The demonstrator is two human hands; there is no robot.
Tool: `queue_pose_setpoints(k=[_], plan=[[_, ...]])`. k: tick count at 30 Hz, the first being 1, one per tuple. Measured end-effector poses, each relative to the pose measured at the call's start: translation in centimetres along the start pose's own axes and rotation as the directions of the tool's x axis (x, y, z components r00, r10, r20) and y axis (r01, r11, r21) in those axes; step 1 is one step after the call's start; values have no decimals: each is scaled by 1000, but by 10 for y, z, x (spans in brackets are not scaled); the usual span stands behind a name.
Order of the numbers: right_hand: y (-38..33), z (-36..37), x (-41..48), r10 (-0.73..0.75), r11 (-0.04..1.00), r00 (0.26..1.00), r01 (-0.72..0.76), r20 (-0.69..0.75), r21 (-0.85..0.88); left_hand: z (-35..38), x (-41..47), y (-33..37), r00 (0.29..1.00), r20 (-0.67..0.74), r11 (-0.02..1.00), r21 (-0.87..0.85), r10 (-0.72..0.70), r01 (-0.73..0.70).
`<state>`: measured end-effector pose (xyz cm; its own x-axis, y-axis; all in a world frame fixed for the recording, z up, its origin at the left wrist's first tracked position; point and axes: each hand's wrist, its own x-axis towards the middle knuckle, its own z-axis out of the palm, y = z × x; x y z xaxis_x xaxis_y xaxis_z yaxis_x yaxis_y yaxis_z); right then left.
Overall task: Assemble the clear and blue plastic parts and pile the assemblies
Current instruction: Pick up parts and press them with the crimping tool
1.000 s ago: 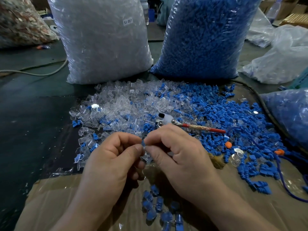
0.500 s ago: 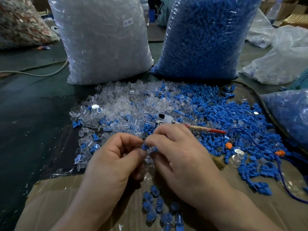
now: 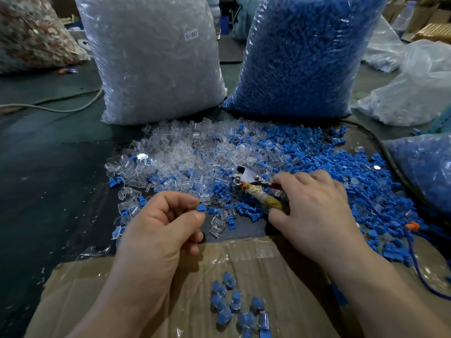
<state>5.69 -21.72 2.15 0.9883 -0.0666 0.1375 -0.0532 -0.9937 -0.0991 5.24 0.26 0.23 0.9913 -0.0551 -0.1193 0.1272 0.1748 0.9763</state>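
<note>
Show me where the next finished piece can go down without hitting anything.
Free: bare cardboard just ahead of the finished assemblies, and the dark mat left of the loose parts. Crowded: the loose parts, all the way back to the clear bag and blue bag.

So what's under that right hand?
A metal tool with a cloth-wrapped handle, lying on loose clear and blue parts. The right hand covers the rest of its handles.
</note>
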Motion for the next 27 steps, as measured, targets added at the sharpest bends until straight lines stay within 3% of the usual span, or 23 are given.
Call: queue_pose_setpoints(k=[4, 6, 12, 27], plan=[[2, -14, -8, -8, 969, 988, 45, -152, 243, -2, 1, -1, 1000, -17, 1000, -22, 18, -18], [-3, -20, -15, -57, 937, 986, 108, -159, 333, -3, 1, -2, 1000, 3, 998, -59, 15, -15], [-14, -23, -23, -287, 925, 958, 275, 10, 262, -7, 1, -2, 992, 76, 992, -89, 98, -91], [-9, -17, -20, -381, 895, 922, 351, 64, 276, -8, 4, -8, 985, 45, 986, -5, 168, -168]])
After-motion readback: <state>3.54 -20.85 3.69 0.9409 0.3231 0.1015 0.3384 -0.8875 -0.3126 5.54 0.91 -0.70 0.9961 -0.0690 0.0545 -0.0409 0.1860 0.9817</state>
